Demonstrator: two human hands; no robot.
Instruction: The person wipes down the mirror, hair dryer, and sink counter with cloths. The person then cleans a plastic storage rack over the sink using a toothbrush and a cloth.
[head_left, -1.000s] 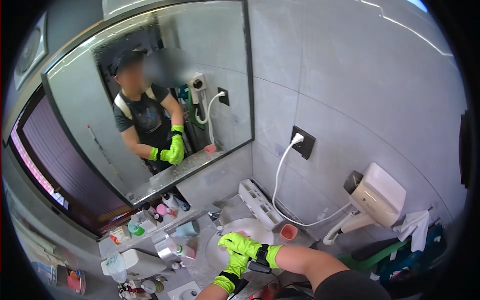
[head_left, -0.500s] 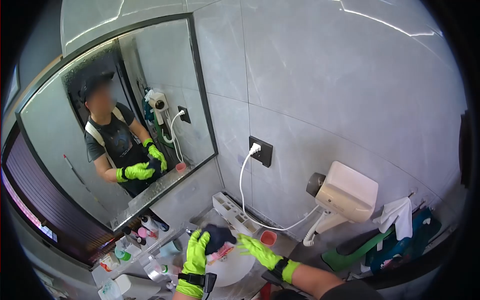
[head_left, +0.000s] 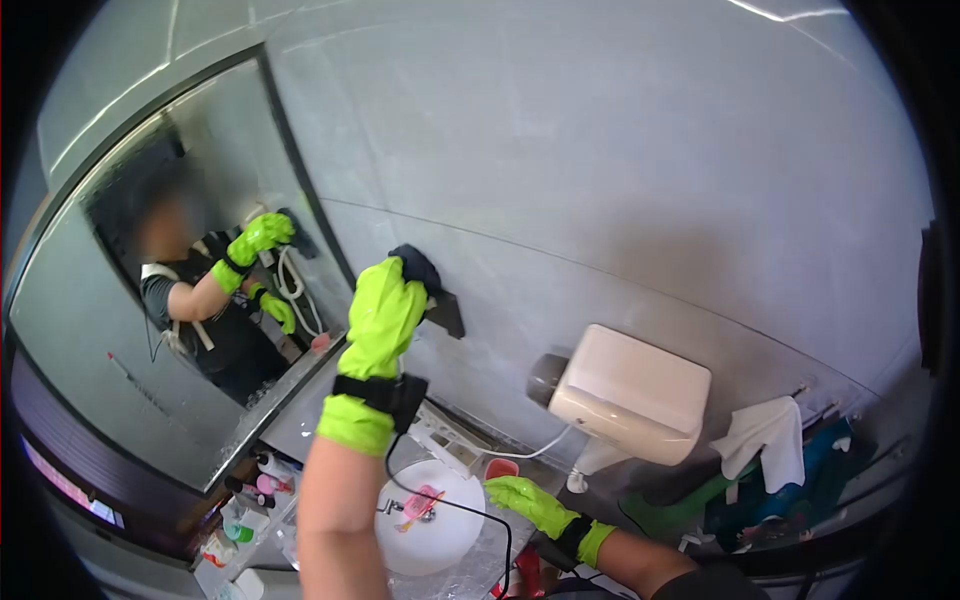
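My left hand (head_left: 385,305), in a bright green rubber glove, is raised to the tiled wall. It grips a dark cloth (head_left: 416,266) that touches the wall beside the black wall socket (head_left: 446,315), partly covering it. My right hand (head_left: 528,503), gloved the same way, hovers low beside the white sink (head_left: 455,545) with its fingers stretched out and nothing in them. A small pink cup (head_left: 502,467) stands just past its fingertips. Inside the sink lies a pink-and-red item (head_left: 418,507), perhaps a packet, by the drain.
A hair dryer in a beige wall holder (head_left: 635,390) juts out at right, its white cord running left. A white cloth (head_left: 765,440) hangs farther right. The framed mirror (head_left: 200,330) fills the left wall. Several bottles (head_left: 265,480) crowd the counter's left side.
My left hand has lifted the dark cloth from above the sink up to the wall by the socket. My right hand stays low, apart from the cloth. The view has shifted right.
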